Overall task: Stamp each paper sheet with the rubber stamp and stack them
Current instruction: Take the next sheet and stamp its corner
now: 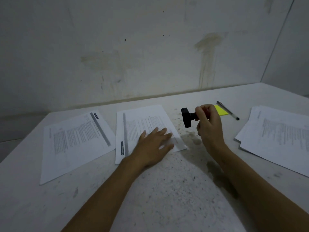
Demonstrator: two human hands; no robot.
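Two hands: left hand (154, 144) flat on middle sheet (143, 131); right hand (208, 124) grip pinching rubber stamp (188, 117), handle hidden.

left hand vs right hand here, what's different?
The left hand lies flat with straight fingers, pressing the middle sheet; the right hand is curled round the rubber stamp. The left hand rests on the table; the right hand is raised above it, holding the stamp tipped sideways. Both are bare, with forearms in view.
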